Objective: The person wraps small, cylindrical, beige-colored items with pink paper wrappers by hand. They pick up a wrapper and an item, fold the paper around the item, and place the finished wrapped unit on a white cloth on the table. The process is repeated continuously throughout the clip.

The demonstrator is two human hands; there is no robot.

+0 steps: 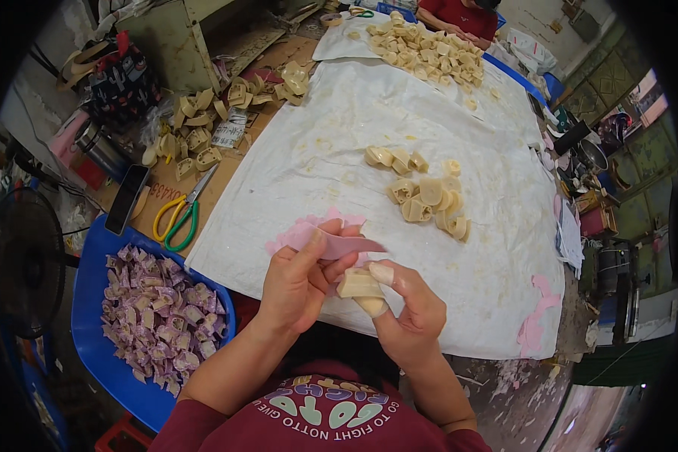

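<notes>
1. The left hand [297, 280] is coming up from 6 o'clock, fingers pinching a thin pink paper strip [339, 245].
2. The right hand [408, 313] is gripping a small cream plastic block [360, 286] just below it.
3. The strip is lying long-ways, pointing toward 3 o'clock, over the white cloth sheet [339, 128].

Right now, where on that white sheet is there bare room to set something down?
Bare white sheet lies left of the small cluster of cream plastic pieces, and along the near right edge above the pink paper scraps. The far end is crowded with a big cream pile; the blue tray is full.
</notes>
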